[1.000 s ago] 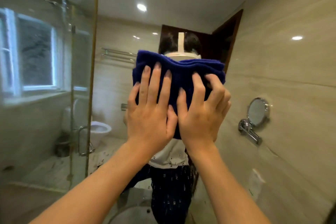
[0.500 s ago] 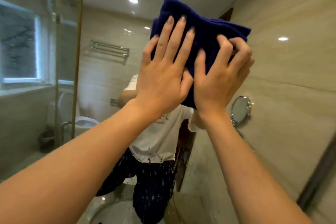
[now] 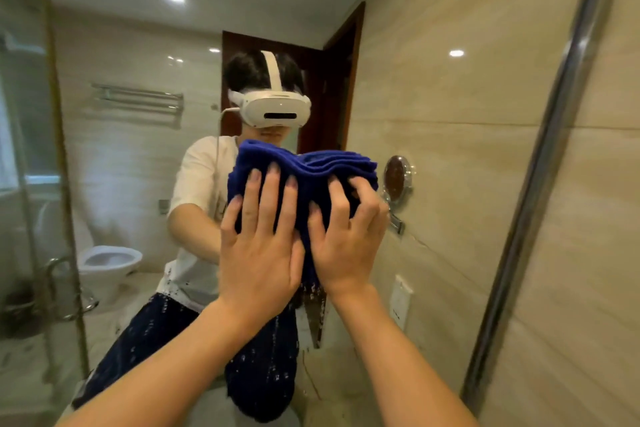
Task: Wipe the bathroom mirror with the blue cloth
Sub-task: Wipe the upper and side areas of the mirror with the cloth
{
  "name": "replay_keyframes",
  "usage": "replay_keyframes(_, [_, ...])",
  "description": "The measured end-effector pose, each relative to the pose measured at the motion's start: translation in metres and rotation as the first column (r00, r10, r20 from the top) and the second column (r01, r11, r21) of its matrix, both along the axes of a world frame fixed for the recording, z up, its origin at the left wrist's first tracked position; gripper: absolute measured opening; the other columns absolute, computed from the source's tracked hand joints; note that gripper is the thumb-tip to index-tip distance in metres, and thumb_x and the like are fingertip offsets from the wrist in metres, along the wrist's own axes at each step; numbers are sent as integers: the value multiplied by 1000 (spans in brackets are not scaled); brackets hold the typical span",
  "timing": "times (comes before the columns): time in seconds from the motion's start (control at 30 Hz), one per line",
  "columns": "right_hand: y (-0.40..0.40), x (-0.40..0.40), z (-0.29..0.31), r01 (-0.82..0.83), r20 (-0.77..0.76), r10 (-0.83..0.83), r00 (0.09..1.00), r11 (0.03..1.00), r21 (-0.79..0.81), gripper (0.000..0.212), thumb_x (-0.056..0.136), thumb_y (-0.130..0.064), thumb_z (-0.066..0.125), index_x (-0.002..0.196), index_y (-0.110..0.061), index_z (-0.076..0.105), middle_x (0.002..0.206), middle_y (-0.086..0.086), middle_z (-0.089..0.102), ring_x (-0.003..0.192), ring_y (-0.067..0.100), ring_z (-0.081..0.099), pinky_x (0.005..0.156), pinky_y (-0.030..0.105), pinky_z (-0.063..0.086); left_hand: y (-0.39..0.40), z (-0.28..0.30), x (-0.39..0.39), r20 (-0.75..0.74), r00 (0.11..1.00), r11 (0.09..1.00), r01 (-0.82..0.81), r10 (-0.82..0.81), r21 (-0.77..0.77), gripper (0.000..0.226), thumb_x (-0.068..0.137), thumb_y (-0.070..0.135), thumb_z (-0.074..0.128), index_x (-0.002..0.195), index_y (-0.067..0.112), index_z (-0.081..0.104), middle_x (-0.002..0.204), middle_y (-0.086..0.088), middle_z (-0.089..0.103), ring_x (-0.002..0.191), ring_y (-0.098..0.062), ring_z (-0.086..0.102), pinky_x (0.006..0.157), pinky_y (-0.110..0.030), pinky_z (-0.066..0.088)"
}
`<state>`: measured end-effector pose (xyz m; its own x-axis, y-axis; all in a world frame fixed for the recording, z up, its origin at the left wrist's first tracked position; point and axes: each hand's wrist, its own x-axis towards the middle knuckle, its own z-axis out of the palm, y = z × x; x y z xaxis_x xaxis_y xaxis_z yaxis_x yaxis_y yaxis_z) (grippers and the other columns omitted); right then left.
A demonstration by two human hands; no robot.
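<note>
Cloth comes first for us: the blue cloth [image 3: 304, 180] is soft, light and folded thick, bunched against the bathroom mirror [image 3: 433, 87] at chest height in the reflection, so we judge it will slide easily but may ruck up under pressure. Our left hand [image 3: 259, 246] lies flat on it with fingers straight and spread; our right hand [image 3: 346, 236] curls its fingers into the folds at the right edge, a sensible place to hold. Water droplets [image 3: 311, 291] cling to the glass just below. Near the right, the mirror's metal frame [image 3: 540, 184] bounds the stroke; reflected, we see a round wall mirror [image 3: 396, 178] and a toilet [image 3: 107, 260].
</note>
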<state>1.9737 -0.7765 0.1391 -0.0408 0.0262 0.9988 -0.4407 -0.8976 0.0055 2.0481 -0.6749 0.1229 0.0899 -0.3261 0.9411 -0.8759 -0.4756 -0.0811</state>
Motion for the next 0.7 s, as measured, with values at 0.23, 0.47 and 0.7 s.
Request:
replay_keyframes(0.23, [-46, -42, 64, 109, 104, -107, 989, 994, -23, 33, 96, -33, 48, 123, -14, 46, 126, 11, 42, 104, 31, 48, 89, 37, 39, -45, 66, -38, 93, 994, 998, 62, -60, -14, 65, 101, 33, 33, 157, 8, 12, 164, -16, 5, 152, -30, 2, 122, -45, 10])
replay_keyframes(0.47, [-89, -81, 72, 124, 266, -156, 951, 983, 134, 35, 95, -28, 53, 125, -9, 55, 123, 18, 55, 107, 26, 48, 91, 34, 41, -93, 97, -75, 251, 963, 993, 80, -99, 88, 63, 103, 36, 19, 158, 11, 1, 165, -12, -5, 152, -27, -7, 123, -41, -1])
replay_keyframes(0.7, [-86, -96, -15, 85, 296, -179, 938, 949, 303, 39, 98, -26, 49, 127, -1, 58, 127, 22, 53, 109, 32, 50, 98, 33, 37, -104, 34, -76, 314, 939, 952, 42, -142, 304, 63, 104, 37, 26, 158, 11, 7, 165, -9, -5, 150, -22, -18, 119, -38, -18])
